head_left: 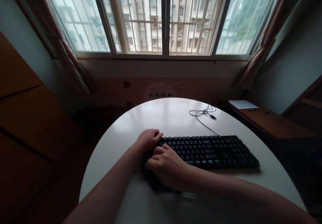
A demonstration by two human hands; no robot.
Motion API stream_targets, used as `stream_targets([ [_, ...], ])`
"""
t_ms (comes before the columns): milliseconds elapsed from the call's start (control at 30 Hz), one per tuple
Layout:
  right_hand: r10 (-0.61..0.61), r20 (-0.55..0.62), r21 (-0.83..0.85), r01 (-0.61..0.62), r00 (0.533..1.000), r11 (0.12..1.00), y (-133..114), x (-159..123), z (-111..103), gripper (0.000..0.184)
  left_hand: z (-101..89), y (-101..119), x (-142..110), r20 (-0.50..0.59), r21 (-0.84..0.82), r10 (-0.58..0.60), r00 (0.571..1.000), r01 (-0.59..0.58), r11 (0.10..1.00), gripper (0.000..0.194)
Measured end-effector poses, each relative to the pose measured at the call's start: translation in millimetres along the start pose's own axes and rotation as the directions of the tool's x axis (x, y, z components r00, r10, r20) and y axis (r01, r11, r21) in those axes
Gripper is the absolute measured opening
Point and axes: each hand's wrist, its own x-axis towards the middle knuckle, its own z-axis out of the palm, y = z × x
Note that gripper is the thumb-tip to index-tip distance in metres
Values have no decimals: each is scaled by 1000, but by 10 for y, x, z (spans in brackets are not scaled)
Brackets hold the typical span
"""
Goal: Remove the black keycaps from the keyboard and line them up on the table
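Note:
A black full-size keyboard (201,151) lies across the white round table, its keys facing up. Curled round its far left corner is my left hand (150,139), with the thumb near the top row of keys. My right hand (168,165) rests over the left end of the keys, its fingers bent inward. Whatever those fingers pinch, if anything, is hidden from view. A dark shape (159,184) shows below the right hand at the keyboard's near left corner; I cannot tell if it is an object or shadow.
The keyboard's cable (201,112) lies loosely looped behind it, with its USB plug (213,117) on the white table (120,133). Right of the table stands a wooden desk (281,121) with a sheet of paper (243,104). A wooden cabinet (30,116) stands left.

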Motion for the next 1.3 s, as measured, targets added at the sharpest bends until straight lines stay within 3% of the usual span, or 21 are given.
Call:
stream_targets([
  [200,130,-54,34,-128,990,991,-11,2,14,17,12,-13,0,-8,5,-8,1000,8,1000,38],
  [400,88,-136,30,-85,987,996,-35,79,136,14,-15,20,4,12,8,-20,1000,20,1000,38],
  [733,165,-71,-21,-167,984,986,-38,55,21,13,-13,-7,6,2,-30,-17,1000,17,999,39],
  [900,114,-91,-39,-118,989,992,-54,90,115,8,-5,-4,14,-2,-32,-30,1000,30,999,40],
  [1033,123,-50,-67,-127,991,990,-30,72,63,6,-17,5,3,-1,-46,-52,999,52,998,40],
  [1300,169,-43,-32,-170,985,985,-23,37,-10,16,25,9,-1,-16,-48,-43,999,42,998,39],
])
